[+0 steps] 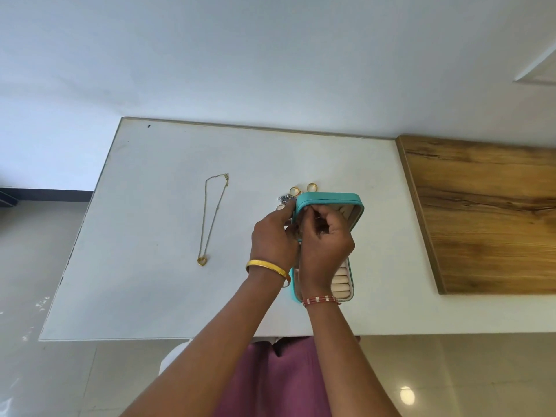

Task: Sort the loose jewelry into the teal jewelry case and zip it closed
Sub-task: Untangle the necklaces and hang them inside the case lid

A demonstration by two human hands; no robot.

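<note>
Purple cloth (270, 383) is seen at the bottom edge, below the two forearms that reach up over the desk (156, 230). At the grip, the right hand (326, 245) is curled with its fingertips (313, 212) pinched together at the inner left corner of the raised lid; something small seems to be held there, but what it is cannot be told. The left hand (275, 239) is set against the left side of the teal jewelry case (329, 200), its thumb pressed on the lid's outer edge and its fingers bent round the hinge side, so the case is steadied by it. A gold bangle (266, 267) is worn on the left wrist and a red and white thread band (319, 300) on the right.

The case lies open near the middle of the white desk, its lid stood up at the far end and its tray toward the person. Cream ring rolls (340, 284) are visible in the tray's right part; the rest is hidden by the hands.

Just behind the lid, two gold rings (303, 189) rest on the desk, and a silver beaded piece (284, 199) lies beside the lid's left corner. Well apart to the left, a gold chain necklace (214, 218) with a heart pendant is laid out in a long loop. A wooden board (487, 212) adjoins the desk on the right.
</note>
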